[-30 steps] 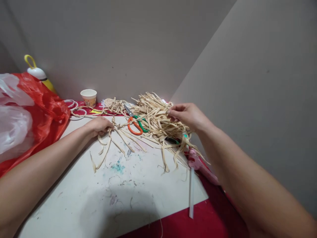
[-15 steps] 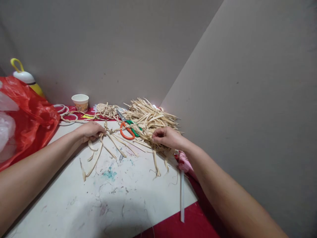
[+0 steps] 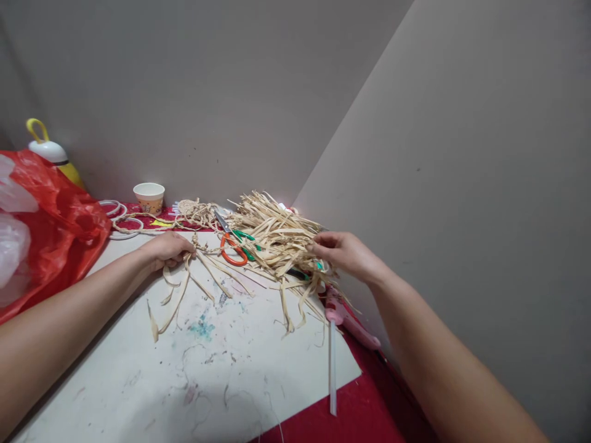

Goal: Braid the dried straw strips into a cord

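Note:
My left hand [image 3: 172,249] is closed around the knotted end of a braided raffia cord [image 3: 196,246], and loose strands fan out from it over the white board [image 3: 152,381]. At the right edge of a heap of dry raffia strands [image 3: 272,227], my right hand [image 3: 344,255] has thumb and fingertips pinched together. Whether a single strand sits in that pinch is too small to make out. Between the hands, scissors [image 3: 234,249] with one orange and one green handle lie against the heap, blades pointing away.
A red plastic bag [image 3: 64,215] bulges at the left, before a yellow and white bottle [image 3: 50,154]. A paper cup [image 3: 150,200], white rings [image 3: 127,229] and a coil of braid [image 3: 196,212] line the back. A pink glue gun [image 3: 351,323] with a clear stick lies right, near grey walls [image 3: 438,184].
My right hand dipped toward the front of the heap, then moved back right and slightly up. My left hand keeps its hold on the cord. The view has shifted a little.

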Demonstrator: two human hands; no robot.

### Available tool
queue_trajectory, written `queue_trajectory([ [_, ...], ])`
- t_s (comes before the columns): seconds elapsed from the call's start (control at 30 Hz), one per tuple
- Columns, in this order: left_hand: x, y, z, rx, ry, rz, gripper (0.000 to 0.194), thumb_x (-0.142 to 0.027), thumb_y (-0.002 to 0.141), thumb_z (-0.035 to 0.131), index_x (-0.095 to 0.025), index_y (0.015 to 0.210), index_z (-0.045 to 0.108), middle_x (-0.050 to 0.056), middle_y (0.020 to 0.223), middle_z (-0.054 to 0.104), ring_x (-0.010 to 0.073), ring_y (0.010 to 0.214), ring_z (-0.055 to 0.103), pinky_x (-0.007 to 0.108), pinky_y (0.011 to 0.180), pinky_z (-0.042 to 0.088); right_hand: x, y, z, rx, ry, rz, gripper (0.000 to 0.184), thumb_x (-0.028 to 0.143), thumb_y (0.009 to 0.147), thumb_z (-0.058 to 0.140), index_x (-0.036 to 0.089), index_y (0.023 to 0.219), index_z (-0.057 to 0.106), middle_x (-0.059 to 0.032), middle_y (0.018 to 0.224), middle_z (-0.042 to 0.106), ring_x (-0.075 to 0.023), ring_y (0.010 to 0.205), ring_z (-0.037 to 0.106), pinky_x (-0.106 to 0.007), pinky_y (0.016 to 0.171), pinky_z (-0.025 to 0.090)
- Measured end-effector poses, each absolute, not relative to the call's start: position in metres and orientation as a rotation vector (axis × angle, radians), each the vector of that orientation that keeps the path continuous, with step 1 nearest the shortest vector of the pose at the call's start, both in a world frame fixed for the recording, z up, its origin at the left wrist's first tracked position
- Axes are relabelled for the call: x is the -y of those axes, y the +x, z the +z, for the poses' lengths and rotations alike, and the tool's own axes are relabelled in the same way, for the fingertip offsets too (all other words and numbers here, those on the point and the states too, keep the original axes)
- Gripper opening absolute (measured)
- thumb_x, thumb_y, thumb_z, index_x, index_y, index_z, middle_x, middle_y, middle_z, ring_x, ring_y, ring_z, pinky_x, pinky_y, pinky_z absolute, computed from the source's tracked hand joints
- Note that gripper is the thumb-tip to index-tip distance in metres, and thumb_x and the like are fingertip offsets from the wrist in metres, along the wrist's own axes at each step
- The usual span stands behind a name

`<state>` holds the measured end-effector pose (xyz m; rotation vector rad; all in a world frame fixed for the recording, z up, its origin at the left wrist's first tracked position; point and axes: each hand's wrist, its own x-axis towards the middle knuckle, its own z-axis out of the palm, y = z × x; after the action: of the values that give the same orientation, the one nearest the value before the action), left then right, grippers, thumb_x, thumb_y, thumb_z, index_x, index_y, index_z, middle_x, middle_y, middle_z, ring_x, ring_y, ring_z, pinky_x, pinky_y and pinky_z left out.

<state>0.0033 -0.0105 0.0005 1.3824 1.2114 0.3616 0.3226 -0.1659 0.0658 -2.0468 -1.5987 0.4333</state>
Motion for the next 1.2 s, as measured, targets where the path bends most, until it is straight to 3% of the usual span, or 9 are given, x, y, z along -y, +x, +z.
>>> queue_trajectory([
  [0.17,0.01,0.004,-0.001,-1.219,1.394,0.372,0.018,-0.015,0.064,0.06,-0.014,0.047,0.056,-0.006,0.036,0.033,0.0028,0.032,0.02,0.021,0.036,0.01,0.163,0.321,0.09,1.408,-2.046,0.381,0.029,0.046,0.068,0.064,0.017,0.069,0.067,0.001,0.05,0.048,-0.0085,0.044,0.035,-0.024,0.044,0.028],
  [0.33,0.014,0.005,0.003,-1.246,1.399,0.363,0.021,-0.014,0.065,0.059,-0.015,0.045,0.054,-0.006,0.034,0.03,0.0029,0.031,0.019,0.021,0.036,0.01,0.121,0.297,0.129,1.454,-2.002,-0.061,0.028,0.04,0.075,0.06,0.014,0.077,0.07,-0.0028,0.051,0.054,-0.011,0.046,0.044,-0.025,0.049,0.034],
  [0.57,0.016,0.005,-0.001,-1.283,1.469,0.393,0.02,-0.017,0.064,0.061,-0.015,0.046,0.052,-0.006,0.034,0.034,0.0042,0.031,0.023,0.022,0.037,0.014,0.003,0.252,0.134,1.722,-1.753,-0.508,0.029,0.022,0.085,0.047,0.01,0.099,0.069,-0.012,0.095,0.067,-0.0196,0.089,0.06,-0.03,0.079,0.042],
  [0.7,0.016,0.006,-0.002,-1.3,1.477,0.392,0.024,-0.017,0.064,0.061,-0.017,0.045,0.047,-0.006,0.032,0.033,0.0044,0.03,0.023,0.022,0.036,0.013,-0.03,0.234,0.095,2.074,-2.027,-0.206,0.026,0.012,0.077,0.054,0.014,0.096,0.071,-0.0105,0.096,0.069,-0.0213,0.09,0.061,-0.028,0.079,0.043],
  [0.8,0.016,0.007,-0.002,-1.31,1.485,0.374,0.026,-0.017,0.065,0.06,-0.017,0.043,0.045,-0.006,0.031,0.031,0.0047,0.029,0.022,0.023,0.036,0.013,-0.024,0.239,0.079,2.174,-2.093,-0.029,0.042,0.001,0.063,0.061,0.017,0.101,0.071,-0.0074,0.096,0.07,-0.0206,0.087,0.063,-0.026,0.077,0.045],
  [0.87,0.015,0.007,-0.002,-1.31,1.498,0.375,0.025,-0.017,0.065,0.06,-0.017,0.044,0.045,-0.006,0.032,0.032,0.0048,0.03,0.023,0.023,0.036,0.014,-0.011,0.252,0.083,2.034,-1.972,-0.12,0.047,0.003,0.069,0.054,0.017,0.112,0.067,-0.0082,0.106,0.068,-0.0196,0.094,0.063,-0.027,0.082,0.045],
  [0.93,0.015,0.007,-0.002,-1.307,1.502,0.382,0.024,-0.016,0.064,0.06,-0.017,0.045,0.046,-0.007,0.032,0.032,0.0045,0.03,0.023,0.023,0.036,0.014,0.004,0.271,0.093,1.838,-1.827,-0.252,0.037,0.006,0.074,0.049,0.012,0.105,0.069,-0.0106,0.101,0.069,-0.0192,0.092,0.063,-0.029,0.084,0.045],
  [1.07,0.016,0.007,-0.001,-1.315,1.516,0.38,0.021,-0.016,0.064,0.059,-0.016,0.045,0.049,-0.007,0.031,0.031,0.0045,0.03,0.023,0.022,0.036,0.014,0.031,0.31,0.1,1.679,-1.886,-0.124,0.031,0.013,0.075,0.049,0.009,0.098,0.07,-0.0116,0.082,0.07,-0.0165,0.066,0.064,-0.028,0.067,0.049],
  [1.2,0.018,0.008,0.001,-1.32,1.512,0.387,0.017,-0.016,0.064,0.059,-0.016,0.048,0.052,-0.006,0.032,0.033,0.0045,0.03,0.023,0.022,0.036,0.014,0.045,0.333,0.075,1.709,-2.023,-0.148,0.026,0.021,0.074,0.054,0.012,0.091,0.073,-0.0097,0.081,0.071,-0.0178,0.071,0.063,-0.028,0.067,0.046],
])
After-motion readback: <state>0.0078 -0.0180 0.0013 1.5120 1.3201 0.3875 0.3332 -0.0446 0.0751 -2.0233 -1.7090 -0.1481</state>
